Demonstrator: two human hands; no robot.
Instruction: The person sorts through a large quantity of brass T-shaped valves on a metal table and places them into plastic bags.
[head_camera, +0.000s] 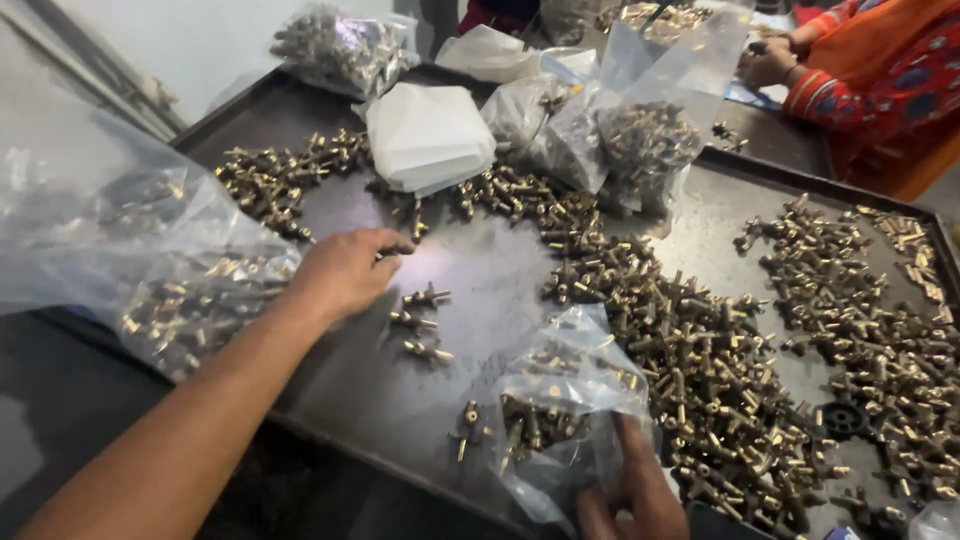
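My left hand (345, 270) reaches over the dark metal tray (400, 390), fingers curled, just left of three loose brass fittings (422, 322); whether it holds anything is hidden. My right hand (632, 495) grips a clear plastic bag (565, 400) partly filled with brass fittings at the tray's near edge. A wide heap of brass fittings (700, 350) spreads to the right of that bag.
A large clear bag of fittings (150, 270) lies at the left. A stack of white bags (428, 135) and more filled bags (640, 140) stand at the back. Another heap of fittings (280, 180) lies back left. Another person's hands (770, 62) work at top right.
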